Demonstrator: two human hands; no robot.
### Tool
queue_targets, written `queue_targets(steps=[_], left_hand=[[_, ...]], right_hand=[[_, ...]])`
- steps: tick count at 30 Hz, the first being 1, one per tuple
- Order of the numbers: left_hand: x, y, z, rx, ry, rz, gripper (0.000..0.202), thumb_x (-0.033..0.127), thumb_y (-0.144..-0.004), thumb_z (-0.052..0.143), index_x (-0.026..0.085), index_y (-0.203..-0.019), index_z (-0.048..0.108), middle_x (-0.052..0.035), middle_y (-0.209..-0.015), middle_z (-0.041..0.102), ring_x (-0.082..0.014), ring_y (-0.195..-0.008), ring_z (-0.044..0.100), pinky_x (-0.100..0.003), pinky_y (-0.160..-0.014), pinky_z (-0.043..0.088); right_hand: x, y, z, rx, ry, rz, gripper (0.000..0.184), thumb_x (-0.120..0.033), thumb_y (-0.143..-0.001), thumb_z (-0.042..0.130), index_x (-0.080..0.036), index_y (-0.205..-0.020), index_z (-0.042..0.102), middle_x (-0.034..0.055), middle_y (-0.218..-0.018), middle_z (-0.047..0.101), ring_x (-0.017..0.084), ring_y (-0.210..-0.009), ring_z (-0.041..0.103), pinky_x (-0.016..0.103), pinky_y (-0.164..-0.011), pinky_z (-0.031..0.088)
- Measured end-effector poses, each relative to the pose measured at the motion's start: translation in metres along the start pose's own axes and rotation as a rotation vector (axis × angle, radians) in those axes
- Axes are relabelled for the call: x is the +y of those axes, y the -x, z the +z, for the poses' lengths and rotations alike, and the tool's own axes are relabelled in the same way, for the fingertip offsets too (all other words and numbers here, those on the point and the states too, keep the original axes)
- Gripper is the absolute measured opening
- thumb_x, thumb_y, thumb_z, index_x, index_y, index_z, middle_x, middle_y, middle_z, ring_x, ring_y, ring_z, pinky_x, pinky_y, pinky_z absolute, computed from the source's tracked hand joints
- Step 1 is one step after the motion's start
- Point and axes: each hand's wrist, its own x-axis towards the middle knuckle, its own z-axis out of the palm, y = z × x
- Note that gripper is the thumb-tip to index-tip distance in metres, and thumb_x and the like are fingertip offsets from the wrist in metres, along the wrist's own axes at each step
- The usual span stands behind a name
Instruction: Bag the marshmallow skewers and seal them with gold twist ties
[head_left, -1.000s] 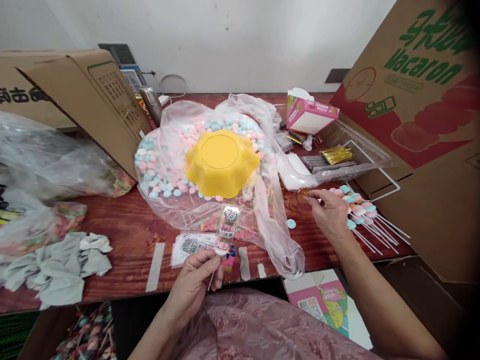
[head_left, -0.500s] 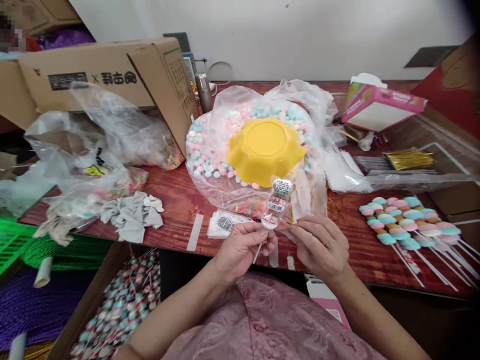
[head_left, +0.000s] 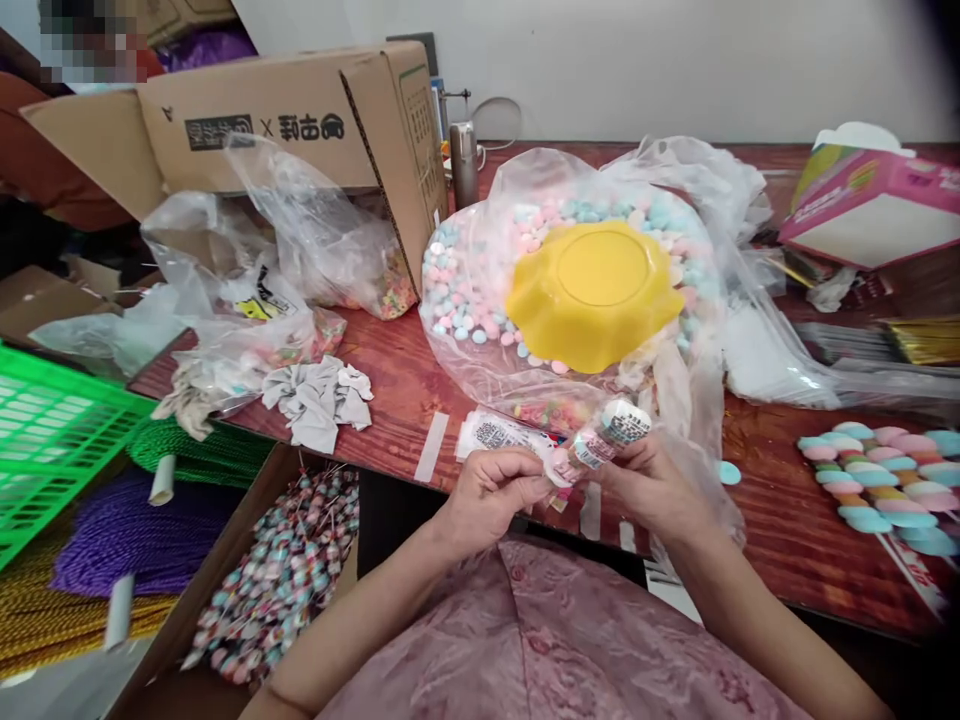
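Observation:
My left hand [head_left: 489, 490] and my right hand [head_left: 651, 486] meet at the table's front edge, both closed on a wrapped candy lollipop [head_left: 600, 442] in a clear printed sleeve. The lollipop lies tilted, its top pointing right and up. My left fingers pinch its lower end near the stick, and my right fingers grip it just beside them. Behind it lies a clear plastic bag of pink and blue candies [head_left: 480, 290] with an upturned yellow bowl [head_left: 592, 292] on top.
A row of unwrapped candy skewers [head_left: 877, 480] lies on the red wooden table [head_left: 397, 370] at right. A cardboard box of wrapped lollipops [head_left: 277, 580] stands below left, beside a green crate [head_left: 52, 420] and cord spools. Cardboard boxes, bags and a pink carton [head_left: 870, 200] ring the table.
My right hand came from the skewers to the lollipop and took hold beside my left. The lollipop tipped from upright to slanted right. My view swung left.

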Motion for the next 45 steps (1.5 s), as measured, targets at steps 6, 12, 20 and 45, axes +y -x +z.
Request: queue_targets(steps=[6,12,20,45], left_hand=[[-0.014,-0.005,-0.011,0.113,-0.009,-0.113,0.034,0.046,-0.078,0.071,0.013,-0.073,0.069,-0.0001,-0.062,0.059,-0.0072,-0.048,0.048,-0.022,-0.048,0.036],[-0.028,-0.015,-0.011,0.150,-0.066,-0.079,0.035,0.047,-0.079,0.069,0.013,-0.069,0.066,0.0042,-0.055,0.049,-0.0054,-0.049,0.036,-0.022,-0.049,0.025],[-0.035,-0.015,0.003,0.094,0.082,-0.125,0.034,0.045,-0.080,0.067,0.014,-0.069,0.057,0.0058,-0.058,0.040,-0.0052,-0.051,0.031,-0.022,-0.050,0.022],[-0.024,-0.023,-0.002,0.009,-0.768,0.327,0.033,0.027,-0.097,0.042,0.019,-0.065,0.040,0.0041,-0.062,0.039,-0.0104,-0.059,0.035,-0.026,-0.058,0.027]], right_hand=[[0.006,0.007,0.013,0.014,0.247,-0.009,0.016,-0.032,-0.086,0.065,-0.021,-0.077,0.071,0.0004,-0.069,0.070,0.017,-0.065,0.066,0.028,-0.060,0.055],[0.008,0.026,0.028,0.461,0.599,-0.398,0.015,-0.015,-0.087,0.062,-0.026,-0.094,0.070,0.0025,-0.083,0.070,0.019,-0.073,0.065,0.033,-0.066,0.054],[0.032,0.016,0.045,0.404,0.861,-0.521,0.038,-0.006,-0.088,0.049,-0.026,-0.112,0.073,0.0034,-0.080,0.067,0.017,-0.074,0.063,0.032,-0.066,0.051],[0.034,0.013,0.039,0.333,-0.037,0.189,0.038,-0.056,-0.078,0.066,-0.022,-0.063,0.061,0.0017,-0.053,0.057,0.016,-0.044,0.048,0.032,-0.042,0.042]])
